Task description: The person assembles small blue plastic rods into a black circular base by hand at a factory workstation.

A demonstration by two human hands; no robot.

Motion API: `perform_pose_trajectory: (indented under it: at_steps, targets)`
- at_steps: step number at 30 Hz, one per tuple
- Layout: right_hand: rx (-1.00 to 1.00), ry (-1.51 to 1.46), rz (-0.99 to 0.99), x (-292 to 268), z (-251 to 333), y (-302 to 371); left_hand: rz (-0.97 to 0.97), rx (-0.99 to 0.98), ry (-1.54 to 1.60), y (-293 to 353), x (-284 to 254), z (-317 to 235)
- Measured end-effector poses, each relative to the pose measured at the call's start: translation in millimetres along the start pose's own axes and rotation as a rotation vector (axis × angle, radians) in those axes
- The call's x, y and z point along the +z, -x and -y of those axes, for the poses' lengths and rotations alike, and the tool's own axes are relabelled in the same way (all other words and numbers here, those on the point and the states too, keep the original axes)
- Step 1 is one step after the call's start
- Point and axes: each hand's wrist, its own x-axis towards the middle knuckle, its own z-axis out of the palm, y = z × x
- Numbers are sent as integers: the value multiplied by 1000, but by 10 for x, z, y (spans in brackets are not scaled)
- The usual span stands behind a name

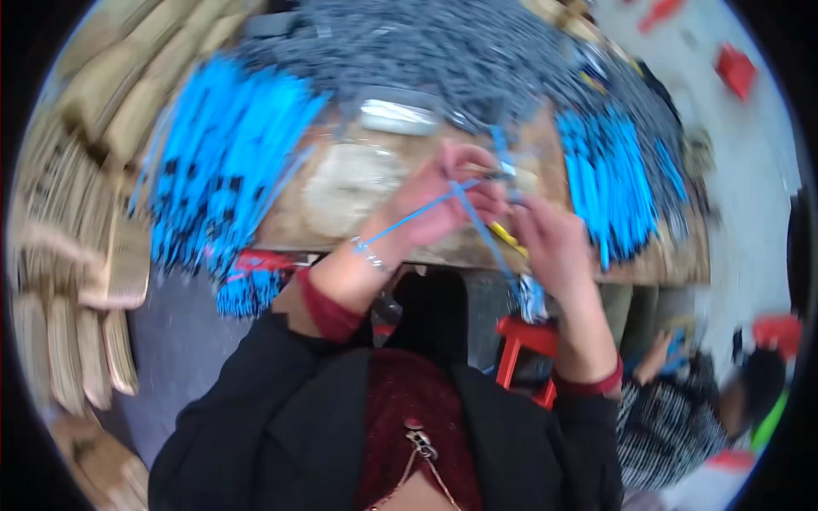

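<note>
Above the table's near edge, my left hand (452,196) is closed with its fingers curled round a thin blue strap (484,228). One length of the strap runs back across my palm to the wrist, and another hangs down between my hands. My right hand (552,245) is close beside it, fingers pinched together at a small shiny piece (509,173) by the strap. A narrow yellow thing (509,239) shows at the right fingers. Motion blur hides what exactly my right hand grips.
Blue straps with black ends lie in a pile (234,145) at left and another (607,183) at right. A grey heap (443,51) covers the far table. A clear round tray-like thing (345,187) lies left of my hands. Another person (682,426) sits at lower right; cardboard stacks (64,196) stand left.
</note>
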Motion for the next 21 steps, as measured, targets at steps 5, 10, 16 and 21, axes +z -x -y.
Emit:
perform_pose_trajectory:
  at_steps: [5, 10, 16, 21]
  targets:
    - [134, -146, 110, 47, -253, 232, -115, 79, -330, -71, -70, 292]
    - [542, 188, -143, -254, -1177, -212, -131, -24, -313, -20, -149, 305]
    - [723, 779, 263, -1, -1735, -690, -43, -316, -532, 188, 27, 153]
    - [459, 939, 133, -16, -3110, -364, 57, -375, -445, 268, 30, 125]
